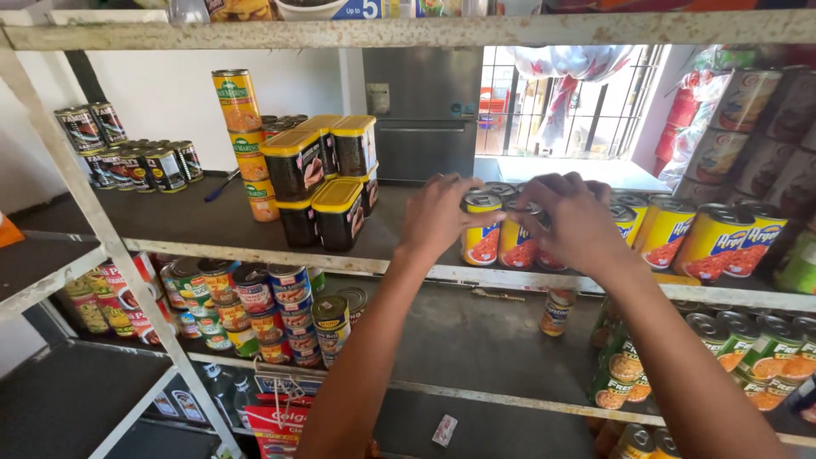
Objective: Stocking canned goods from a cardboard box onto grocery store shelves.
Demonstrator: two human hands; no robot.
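Yellow-labelled tin with a red picture on its side and a silver top, standing upright at the front edge of the middle shelf, and the left hand is on it, fingers curled over the rim and down its left side. Right beside it, touching, a second yellow tin of the same kind, and the right hand drapes over that one from above, fingers bent around its top (the far side of the grip is hidden by the knuckles). Both forearms reach up and inward from the bottom of the view, wrists close together. To the right, a row of matching yellow tins lines the same shelf. Over on the left, black tubs with yellow lids sit stacked two high, next to a column of tall orange cans. The lower shelf holds clustered mixed tins.
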